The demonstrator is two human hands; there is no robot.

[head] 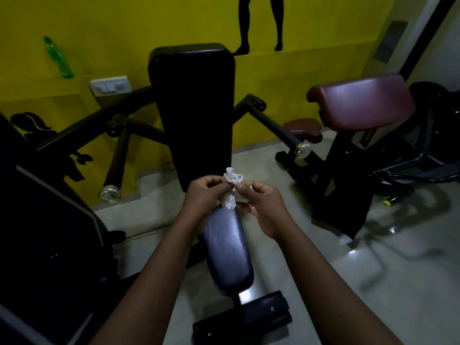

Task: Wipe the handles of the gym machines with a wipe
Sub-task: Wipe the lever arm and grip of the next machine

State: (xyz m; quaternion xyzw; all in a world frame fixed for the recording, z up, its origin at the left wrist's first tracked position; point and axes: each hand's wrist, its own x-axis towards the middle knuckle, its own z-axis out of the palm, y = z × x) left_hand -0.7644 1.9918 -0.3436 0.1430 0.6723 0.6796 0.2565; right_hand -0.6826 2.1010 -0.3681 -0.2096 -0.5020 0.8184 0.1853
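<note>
Head view. A crumpled white wipe [232, 181] is held between both hands at mid-frame, above the far end of the seat pad [225, 247] and just in front of the lower edge of the black backrest [193, 108]. The left hand [205, 194] is curled, and the wipe's left side is pinched by its fingertips. The right hand [261, 204] is curled likewise, and the right side is pinched. Part of the wipe sticks up above the fingertips and part hangs down between the palms. Whether it is being opened out or bunched up cannot be told.

Handling, as judged: the wipe is taken to be very light, soft and limp, possibly damp and a little clingy. It could be torn if pulled hard from both sides. It is best gathered into a wad against palm and fingers so it can be wrapped round a bar, not pinched by a corner.

The left handle [117, 160], a dark bar with a chrome end cap, is seen low and left of the backrest. The right handle [281, 131], also chrome-capped, is seen to its right. Both are well apart from the wipe and neither is touched. The right handle is judged the nearer one.

A green bottle [58, 58] is seen on the yellow ledge, and a maroon pad [361, 100] on the machine at right.
</note>
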